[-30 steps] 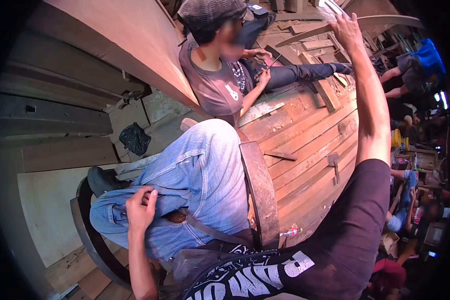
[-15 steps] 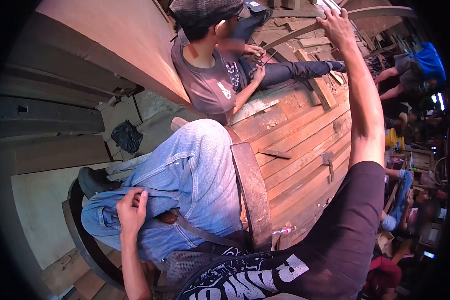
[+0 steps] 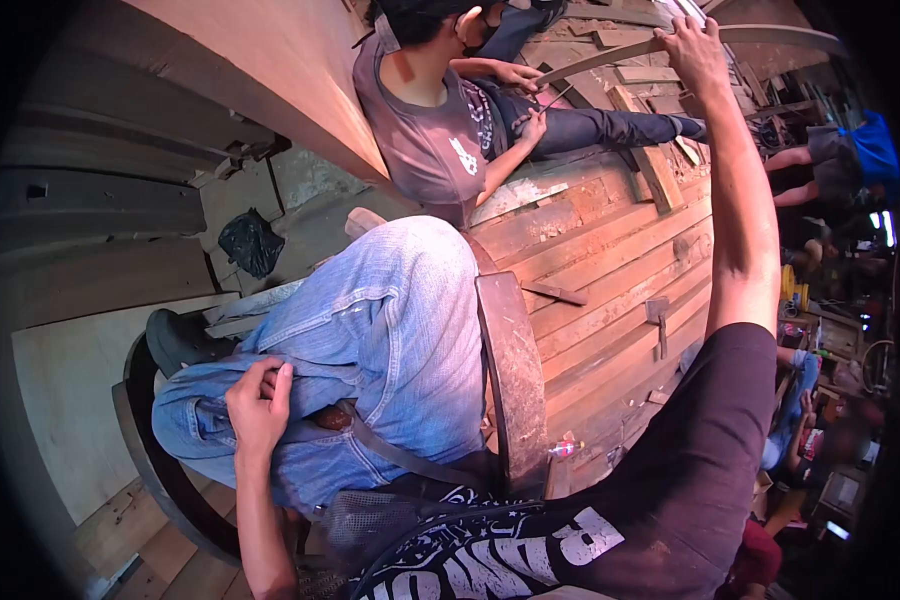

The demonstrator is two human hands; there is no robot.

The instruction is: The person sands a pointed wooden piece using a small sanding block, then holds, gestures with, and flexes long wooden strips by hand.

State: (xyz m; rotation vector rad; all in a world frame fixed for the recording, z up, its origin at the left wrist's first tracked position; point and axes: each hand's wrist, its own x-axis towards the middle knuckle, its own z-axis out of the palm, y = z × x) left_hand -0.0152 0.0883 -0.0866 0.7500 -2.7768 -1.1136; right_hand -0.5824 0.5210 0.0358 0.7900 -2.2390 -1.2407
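Close by curved strip (image 3: pixel 780 34) — seated person (image 3: pixel 445 140), boards (image 3: pixel 660 182)

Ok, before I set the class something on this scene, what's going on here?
A seated person has the right hand at a long curved strip, while the left hand lies loosely curled on the blue jeans. A co-worker has one hand near the strip's closer end and a thin tool at the other hand; whether the strip is gripped there is unclear. A flat-bladed tool lies on the planks.
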